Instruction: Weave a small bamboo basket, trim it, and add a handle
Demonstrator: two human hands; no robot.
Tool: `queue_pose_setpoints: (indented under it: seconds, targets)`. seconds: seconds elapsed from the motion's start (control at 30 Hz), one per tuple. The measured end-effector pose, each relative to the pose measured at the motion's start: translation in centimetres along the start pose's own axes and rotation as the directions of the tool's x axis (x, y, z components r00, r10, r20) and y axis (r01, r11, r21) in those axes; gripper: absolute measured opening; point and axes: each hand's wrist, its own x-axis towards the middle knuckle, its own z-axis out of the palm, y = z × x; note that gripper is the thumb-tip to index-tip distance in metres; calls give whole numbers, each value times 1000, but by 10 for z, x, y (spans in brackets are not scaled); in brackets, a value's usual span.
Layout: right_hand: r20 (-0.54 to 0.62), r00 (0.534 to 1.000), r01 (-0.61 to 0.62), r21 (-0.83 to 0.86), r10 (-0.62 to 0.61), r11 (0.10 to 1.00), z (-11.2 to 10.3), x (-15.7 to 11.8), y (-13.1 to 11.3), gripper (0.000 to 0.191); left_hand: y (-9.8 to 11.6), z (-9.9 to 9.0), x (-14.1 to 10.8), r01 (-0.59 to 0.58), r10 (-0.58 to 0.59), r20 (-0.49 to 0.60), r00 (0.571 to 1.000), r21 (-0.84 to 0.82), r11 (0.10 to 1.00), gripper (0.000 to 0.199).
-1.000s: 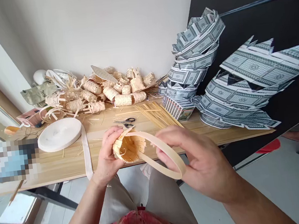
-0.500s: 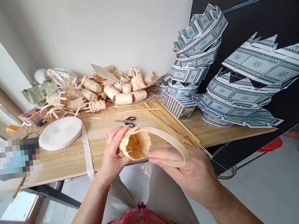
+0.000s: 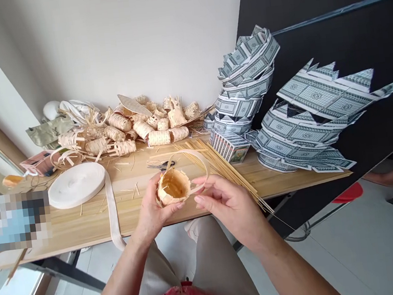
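My left hand (image 3: pixel 150 214) is wrapped round a small woven basket (image 3: pixel 174 196) of pale wood strips, its open mouth tilted up toward me. From the basket a thin flat strip (image 3: pixel 204 163) arcs up and over to the right. Its lower end comes back down to the right side of the rim, where the fingers of my right hand (image 3: pixel 227 203) hold it. The right thumb is a little below those fingertips. Black-handled scissors (image 3: pixel 166 165) lie on the table just behind the basket, partly hidden by it.
A roll of white webbing (image 3: pixel 76 185) lies on the left, its tail hanging off the table edge (image 3: pixel 87 245). Many woven tubes (image 3: pixel 119 123) are heaped at the back. Thin splints (image 3: pixel 223 168) lie to the right, beside stacked printed-paper crowns (image 3: pixel 302 140). Another person's leg (image 3: pixel 384 177) shows far right.
The strip's loop has swung from low at the right to above the basket. My right hand has drawn closer to the rim, and the basket's mouth has tipped upward.
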Motion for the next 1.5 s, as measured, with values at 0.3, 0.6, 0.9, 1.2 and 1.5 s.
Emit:
queue_pose_setpoints:
  seconds: [0.3, 0.6, 0.9, 1.2, 1.5]
  targets:
    - [-13, 1000, 3, 4, -3, 1000, 12, 38, 5, 19, 13, 13, 13, 207, -197, 65, 978, -259, 944, 63]
    - [180, 983, -27, -30, 32, 999, -16, 97, -35, 13, 17, 5, 38, 223, -212, 70, 975, -248, 943, 67]
    - [57, 998, -15, -199, 27, 980, -60, 183, -59, 15, -14, -35, 64, 62, -71, 59, 996, 141, 988, 56]
    - [-143, 988, -85, -248, 51, 965, -61, 248, -25, 14, -37, -83, 75, -168, -4, 318, 948, 511, 843, 21]
    - [-192, 972, -181, -225, 138, 957, -16, 298, 4, 12, -67, -95, 72, -403, 289, 288, 913, 518, 755, 26]
